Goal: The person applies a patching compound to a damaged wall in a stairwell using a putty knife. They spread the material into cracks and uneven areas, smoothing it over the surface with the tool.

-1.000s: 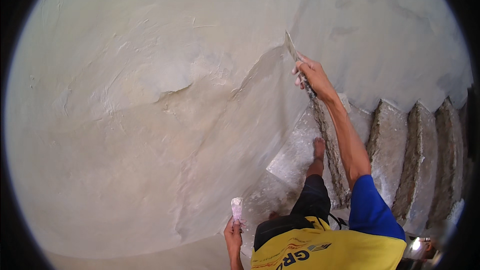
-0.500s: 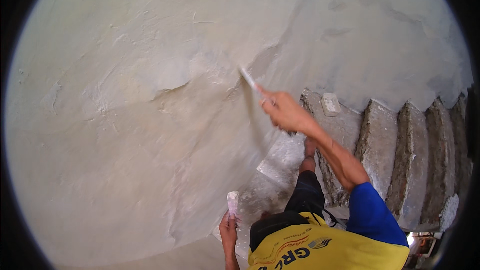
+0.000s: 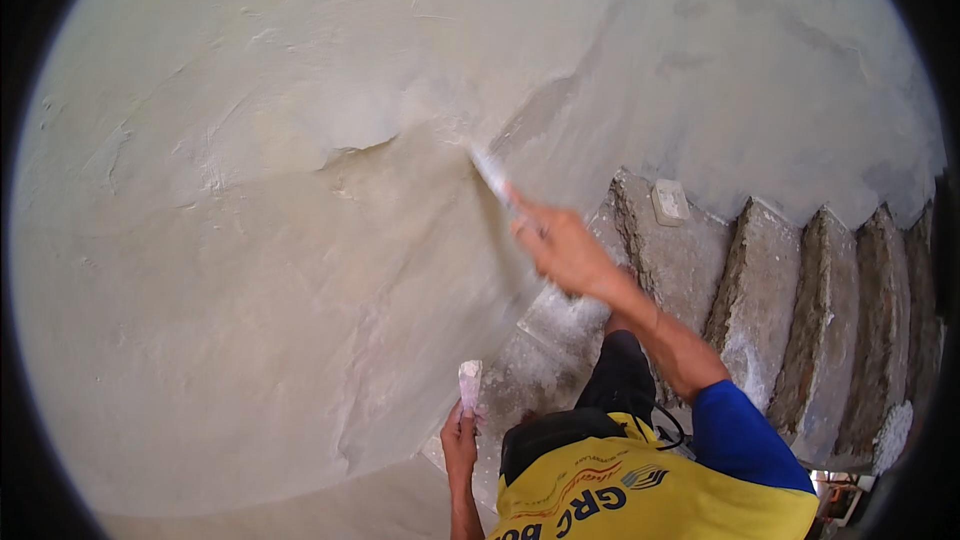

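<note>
My right hand (image 3: 565, 250) is closed on a long putty knife (image 3: 492, 172), blurred by motion, its blade at the plastered wall (image 3: 250, 290) beside a raised, rough ridge in the plaster. Low at the middle, my left hand (image 3: 460, 432) holds a small scraper (image 3: 470, 385), upright and coated in pale pinkish-white material, near the wall.
Rough concrete stairs (image 3: 760, 320) with ragged edges run along the right. A small whitish tub (image 3: 670, 202) sits on a step against the wall. My bare leg and dark shorts are below me over a whitish, speckled landing (image 3: 560, 330). Small items show at bottom right.
My right hand and knife have swept down and leftward across the plaster from the upper middle. My left hand is slightly higher in the picture. The white tub has come into sight.
</note>
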The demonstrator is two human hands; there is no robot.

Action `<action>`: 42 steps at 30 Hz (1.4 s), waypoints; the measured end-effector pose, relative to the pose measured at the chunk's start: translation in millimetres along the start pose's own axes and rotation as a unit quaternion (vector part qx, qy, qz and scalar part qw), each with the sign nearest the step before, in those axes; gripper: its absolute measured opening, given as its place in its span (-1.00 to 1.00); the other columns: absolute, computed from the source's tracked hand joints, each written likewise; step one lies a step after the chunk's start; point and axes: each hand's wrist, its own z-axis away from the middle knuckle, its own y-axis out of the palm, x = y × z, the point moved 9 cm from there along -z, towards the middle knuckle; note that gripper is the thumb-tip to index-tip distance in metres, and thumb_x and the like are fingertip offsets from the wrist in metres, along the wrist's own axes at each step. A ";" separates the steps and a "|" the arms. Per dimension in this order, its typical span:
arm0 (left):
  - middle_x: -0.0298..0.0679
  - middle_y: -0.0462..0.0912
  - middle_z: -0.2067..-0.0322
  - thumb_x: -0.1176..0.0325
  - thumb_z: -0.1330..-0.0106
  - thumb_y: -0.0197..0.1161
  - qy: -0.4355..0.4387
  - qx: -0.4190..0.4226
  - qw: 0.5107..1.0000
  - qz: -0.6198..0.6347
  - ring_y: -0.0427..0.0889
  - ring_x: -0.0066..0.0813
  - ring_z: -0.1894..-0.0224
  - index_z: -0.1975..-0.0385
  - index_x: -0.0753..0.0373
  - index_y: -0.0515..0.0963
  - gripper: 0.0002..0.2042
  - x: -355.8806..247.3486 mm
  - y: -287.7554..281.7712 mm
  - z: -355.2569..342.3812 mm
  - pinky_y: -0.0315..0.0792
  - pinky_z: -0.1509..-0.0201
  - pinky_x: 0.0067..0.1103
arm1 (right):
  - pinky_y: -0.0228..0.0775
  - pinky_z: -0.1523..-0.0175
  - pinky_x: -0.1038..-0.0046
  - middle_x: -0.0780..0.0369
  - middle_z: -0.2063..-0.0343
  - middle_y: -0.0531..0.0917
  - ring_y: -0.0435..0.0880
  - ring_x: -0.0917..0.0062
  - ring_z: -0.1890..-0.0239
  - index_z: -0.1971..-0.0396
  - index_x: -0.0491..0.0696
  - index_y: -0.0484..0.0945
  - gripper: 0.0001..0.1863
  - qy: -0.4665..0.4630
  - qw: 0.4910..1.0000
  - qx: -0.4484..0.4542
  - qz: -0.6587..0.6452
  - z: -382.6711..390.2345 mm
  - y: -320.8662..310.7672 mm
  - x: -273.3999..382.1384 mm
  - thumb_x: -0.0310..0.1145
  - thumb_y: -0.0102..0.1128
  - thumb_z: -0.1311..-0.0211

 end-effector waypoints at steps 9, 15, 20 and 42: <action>-0.23 0.66 0.38 0.25 -0.51 0.04 0.000 0.029 0.994 0.103 0.53 -0.62 0.49 -0.05 0.36 0.53 -0.68 -98.6 29.2 -6.1 0.37 0.52 -0.67 | 0.45 0.24 0.52 0.28 0.40 0.62 0.57 0.67 0.38 -0.08 -0.11 0.57 -0.63 0.138 0.939 0.168 -0.268 90.6 3.2 -63.2 -0.23 0.06 -0.43; -0.13 0.69 0.34 0.28 -0.52 0.03 -0.013 0.132 0.981 0.143 0.60 -0.55 0.45 -0.04 0.41 0.48 -0.68 -127.4 33.1 -18.1 0.42 0.40 -0.66 | 0.35 0.25 0.46 0.23 0.44 0.56 0.52 0.48 0.40 0.09 -0.15 0.63 -0.75 -0.103 0.978 0.160 -0.081 87.7 32.7 -54.9 -0.49 0.07 -0.29; -0.24 0.63 0.43 0.28 -0.53 0.01 -0.032 0.167 0.975 0.142 0.53 -0.63 0.49 -0.01 0.38 0.49 -0.71 -135.7 43.1 -12.5 0.36 0.46 -0.70 | 0.32 0.24 0.34 0.18 0.42 0.47 0.49 0.31 0.38 -0.07 -0.04 0.57 -0.53 -0.200 0.971 0.095 0.095 100.0 46.4 -41.7 -0.58 0.15 -0.09; -0.12 0.48 0.31 0.67 -0.25 0.12 0.274 0.137 0.802 -0.513 0.51 -0.16 0.24 -0.28 0.11 0.41 -0.44 -138.4 39.9 -17.2 0.45 0.13 -0.33 | 0.31 0.66 0.60 0.20 0.55 0.57 0.45 0.65 0.74 0.16 -0.24 0.53 -0.79 0.263 0.750 0.249 -0.553 140.0 52.5 -110.2 -0.40 0.09 -0.36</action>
